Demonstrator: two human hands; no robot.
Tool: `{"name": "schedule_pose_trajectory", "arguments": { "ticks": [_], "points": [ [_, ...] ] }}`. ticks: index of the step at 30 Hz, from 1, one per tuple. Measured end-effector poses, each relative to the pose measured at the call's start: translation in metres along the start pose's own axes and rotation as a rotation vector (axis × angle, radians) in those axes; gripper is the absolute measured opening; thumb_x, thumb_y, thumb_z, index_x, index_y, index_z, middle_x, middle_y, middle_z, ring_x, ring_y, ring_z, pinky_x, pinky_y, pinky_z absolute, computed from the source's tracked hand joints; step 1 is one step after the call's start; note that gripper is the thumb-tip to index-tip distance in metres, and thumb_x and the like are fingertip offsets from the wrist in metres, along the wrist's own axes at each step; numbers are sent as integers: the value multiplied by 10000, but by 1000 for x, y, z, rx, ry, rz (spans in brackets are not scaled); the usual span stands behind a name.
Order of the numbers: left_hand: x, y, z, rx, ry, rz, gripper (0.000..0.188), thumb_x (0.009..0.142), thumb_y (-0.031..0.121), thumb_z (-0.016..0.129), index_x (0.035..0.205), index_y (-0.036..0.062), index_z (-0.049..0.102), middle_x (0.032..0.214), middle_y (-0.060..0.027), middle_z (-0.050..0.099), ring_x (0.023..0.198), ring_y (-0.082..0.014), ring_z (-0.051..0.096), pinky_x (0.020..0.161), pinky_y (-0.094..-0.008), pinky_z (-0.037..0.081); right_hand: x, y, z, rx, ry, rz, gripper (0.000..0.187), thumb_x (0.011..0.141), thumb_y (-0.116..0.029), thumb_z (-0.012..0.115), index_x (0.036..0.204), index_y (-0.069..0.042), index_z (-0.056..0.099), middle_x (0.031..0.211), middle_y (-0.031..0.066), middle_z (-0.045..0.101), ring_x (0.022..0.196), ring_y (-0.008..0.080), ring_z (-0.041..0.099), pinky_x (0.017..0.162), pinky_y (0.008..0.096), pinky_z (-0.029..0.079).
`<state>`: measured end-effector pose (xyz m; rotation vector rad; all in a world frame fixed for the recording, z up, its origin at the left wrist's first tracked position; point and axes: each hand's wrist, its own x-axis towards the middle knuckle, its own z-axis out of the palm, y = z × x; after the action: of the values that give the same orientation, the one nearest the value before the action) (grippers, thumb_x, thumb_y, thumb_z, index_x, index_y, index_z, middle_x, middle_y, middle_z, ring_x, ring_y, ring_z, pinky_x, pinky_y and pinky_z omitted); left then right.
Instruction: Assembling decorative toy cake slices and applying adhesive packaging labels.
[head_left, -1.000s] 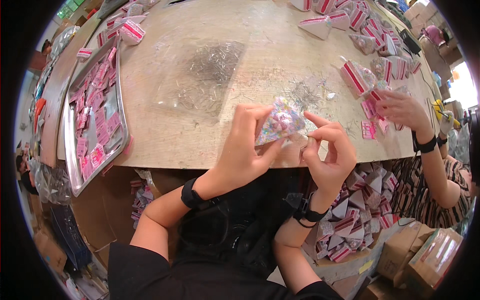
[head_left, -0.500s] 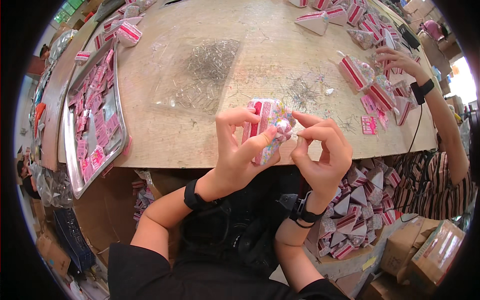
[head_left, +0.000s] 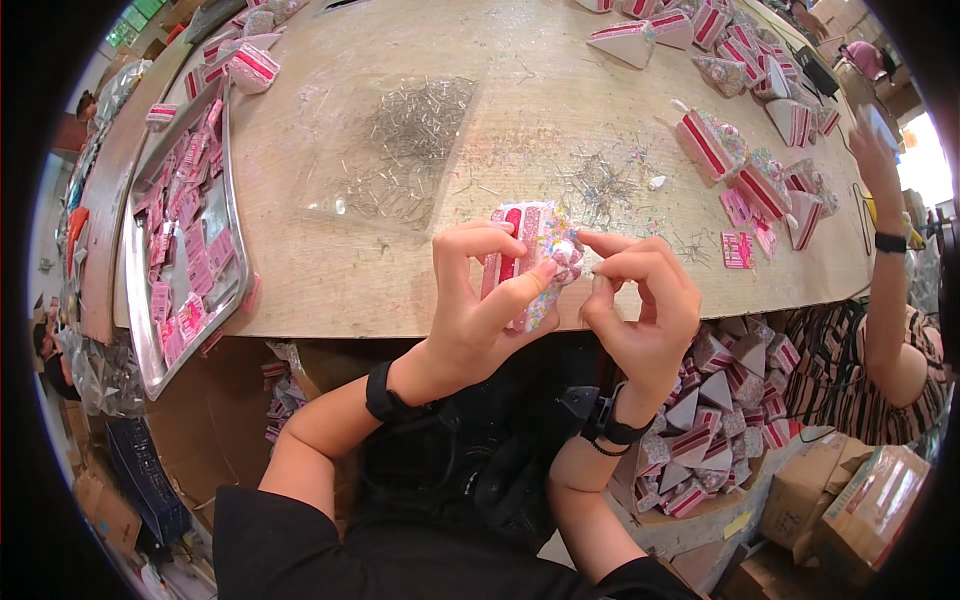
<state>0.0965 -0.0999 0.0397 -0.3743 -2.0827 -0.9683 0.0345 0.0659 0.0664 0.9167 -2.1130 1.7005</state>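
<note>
A toy cake slice point(head_left: 548, 232) with pink and red layers, a sprinkled side and a small swirl is over the table's near edge. My left hand point(head_left: 468, 310) grips it, index finger and thumb across its layers. Close by on its right, my right hand point(head_left: 650, 310) is pinched, thumb against index finger, beside the swirl. Anything between those fingertips is too small to make out. Beyond the slice, thin metal pins point(head_left: 600, 185) lie scattered among coloured sprinkles on the wooden table point(head_left: 540, 60).
A metal tray point(head_left: 243, 262) of pink tags stands at left. Many pins point(head_left: 425, 115) lie on a clear plastic sheet point(head_left: 335, 170). Cake slices point(head_left: 710, 145) fill the right side; more are heaped in a box point(head_left: 715, 420) below. A co-worker's hand point(head_left: 875, 165) is raised at right.
My hands have barely moved; the cake slice has shifted slightly. The co-worker's hand has left the slices on the table and risen to the right with a pale object.
</note>
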Motion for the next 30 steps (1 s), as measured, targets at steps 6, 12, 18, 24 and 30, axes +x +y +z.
{"name": "schedule_pose_trajectory", "arguments": {
  "ticks": [6,12,18,24,30],
  "points": [
    [-2,-1,1,13,-28,-2,510,621,77,849,1093,137,667,1102,-100,484,1051,-319,469,886,-431,408,-2,2,-3,7,-20,54,193,678,110,667,830,0,623,952,151,720,668,156,627,620,259,507],
    [-3,-1,0,30,-70,12,453,646,87,832,1073,118,681,1121,-94,495,1062,-317,465,901,-435,407,-2,0,-4,-13,-32,103,189,682,114,669,829,3,625,928,134,719,644,135,619,604,253,503],
    [0,1,1,32,-80,41,443,646,78,823,1064,116,684,1123,-92,502,1072,-319,479,906,-440,415,-5,-2,-8,-3,-29,127,188,680,118,669,822,4,619,895,120,712,636,129,613,598,250,500],
    [-1,2,-1,26,-105,38,427,653,78,817,1056,113,682,1120,-93,504,1075,-322,488,899,-436,424,-4,-3,-9,-44,-51,78,189,680,117,669,823,4,618,884,115,709,627,126,607,585,247,491],
    [0,1,0,25,-101,43,382,667,81,810,1026,117,683,1112,-91,514,1077,-321,491,895,-435,425,-3,-5,-11,-72,-73,52,181,695,108,675,834,8,617,874,111,699,633,144,611,588,256,496]
  ]
}}
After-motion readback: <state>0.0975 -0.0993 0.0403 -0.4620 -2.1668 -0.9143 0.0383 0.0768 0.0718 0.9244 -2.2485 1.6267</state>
